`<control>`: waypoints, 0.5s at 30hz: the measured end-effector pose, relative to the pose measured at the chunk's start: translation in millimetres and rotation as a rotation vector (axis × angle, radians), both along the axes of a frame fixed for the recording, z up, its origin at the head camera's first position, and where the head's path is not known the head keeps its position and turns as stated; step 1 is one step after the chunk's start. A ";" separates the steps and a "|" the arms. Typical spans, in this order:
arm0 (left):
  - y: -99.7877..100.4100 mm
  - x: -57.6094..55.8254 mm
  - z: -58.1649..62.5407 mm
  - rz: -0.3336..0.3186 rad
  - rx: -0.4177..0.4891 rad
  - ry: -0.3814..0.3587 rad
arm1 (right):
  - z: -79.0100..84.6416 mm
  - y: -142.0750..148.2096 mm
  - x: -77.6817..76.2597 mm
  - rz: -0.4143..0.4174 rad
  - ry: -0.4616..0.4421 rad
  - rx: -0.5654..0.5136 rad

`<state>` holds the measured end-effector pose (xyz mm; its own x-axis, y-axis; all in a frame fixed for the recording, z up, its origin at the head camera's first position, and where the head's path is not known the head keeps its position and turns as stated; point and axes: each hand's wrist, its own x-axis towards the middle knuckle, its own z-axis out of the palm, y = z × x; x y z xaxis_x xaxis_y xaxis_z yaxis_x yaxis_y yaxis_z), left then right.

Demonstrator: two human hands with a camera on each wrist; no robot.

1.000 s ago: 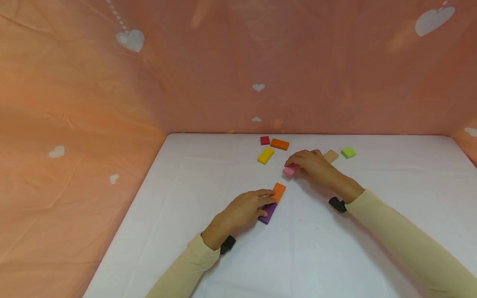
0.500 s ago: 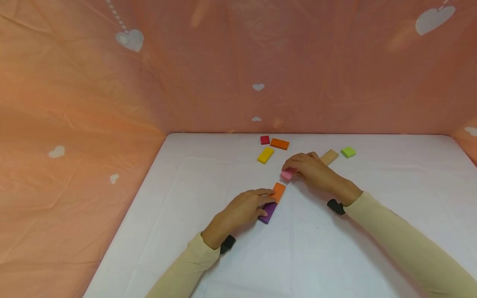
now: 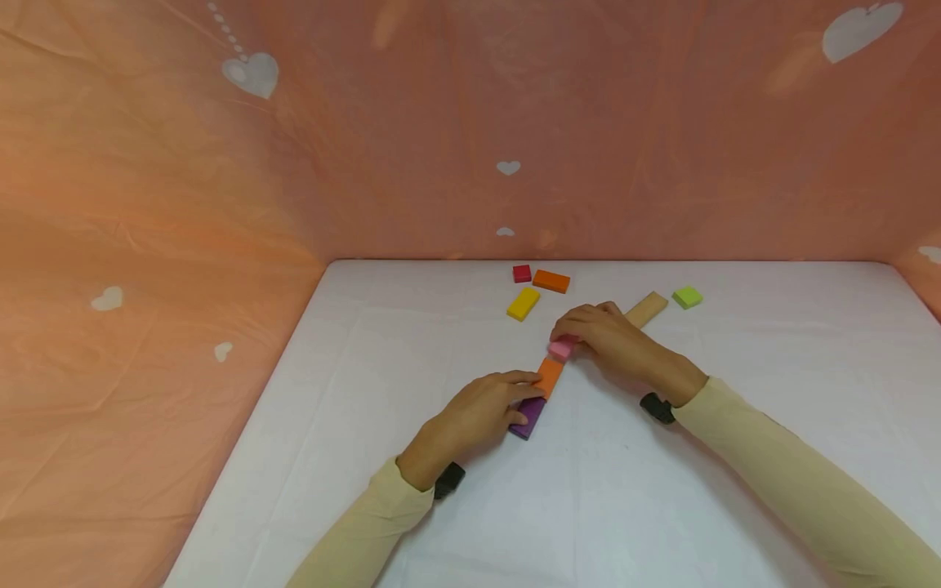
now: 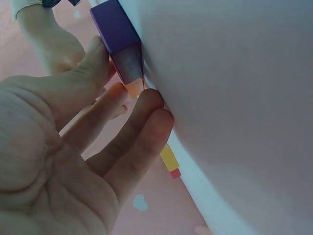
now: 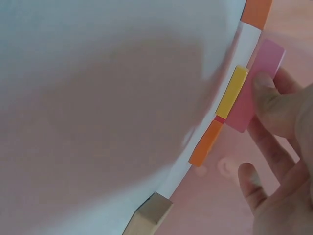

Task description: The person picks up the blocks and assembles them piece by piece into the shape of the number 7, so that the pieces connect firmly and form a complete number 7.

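On the white table a purple block (image 3: 528, 419) and an orange block (image 3: 550, 377) lie end to end in a slanting line. My left hand (image 3: 474, 418) rests on both, thumb at the purple block and fingertips across the orange one. In the left wrist view the thumb touches the long edge of the purple block (image 4: 115, 27). My right hand (image 3: 613, 339) pinches a pink block (image 3: 560, 349) between thumb and fingers, right at the far end of the orange block. The right wrist view shows the thumb on the broad face of the pink block (image 5: 249, 95).
Beyond the hands lie a yellow block (image 3: 524, 304), a small red block (image 3: 522, 273) and a darker orange block (image 3: 551, 281). A tan block (image 3: 647, 309) lies just behind the right hand, with a light green block (image 3: 687, 297) to its right. An orange cloth (image 3: 412, 163) hangs behind the table.
My right hand has moved nearer and slightly left with the pink block, up to the orange block's far end. More of the tan block shows. My left hand has stayed in place.
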<state>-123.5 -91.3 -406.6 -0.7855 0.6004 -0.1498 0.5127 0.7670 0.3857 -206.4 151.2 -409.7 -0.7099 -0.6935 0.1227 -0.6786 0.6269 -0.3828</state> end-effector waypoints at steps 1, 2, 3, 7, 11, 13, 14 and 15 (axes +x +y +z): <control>0.0 -0.1 0.3 0.002 -0.002 -0.001 | -0.5 -0.2 -0.1 0.002 0.000 0.002; 0.1 0.0 0.6 0.004 -0.003 -0.002 | -1.2 -0.4 -0.3 0.004 0.000 0.002; 0.1 0.3 1.1 0.005 -0.002 -0.005 | -1.7 -0.6 -0.3 0.007 0.003 0.002; 0.0 1.3 2.1 0.014 0.001 -0.006 | -4.0 -1.4 -0.4 0.017 0.008 -0.005; 0.4 1.1 1.6 0.014 0.005 -0.006 | -3.6 -2.0 0.7 0.024 0.007 -0.012; 0.4 0.9 1.2 0.010 0.006 -0.002 | -3.4 -2.6 1.0 0.025 -0.001 -0.012; 0.5 0.7 1.1 0.008 0.007 -0.001 | -3.2 -3.1 1.0 0.025 -0.008 -0.012; 0.4 0.5 0.8 0.006 0.008 0.001 | -3.2 -3.5 1.0 0.026 -0.015 -0.010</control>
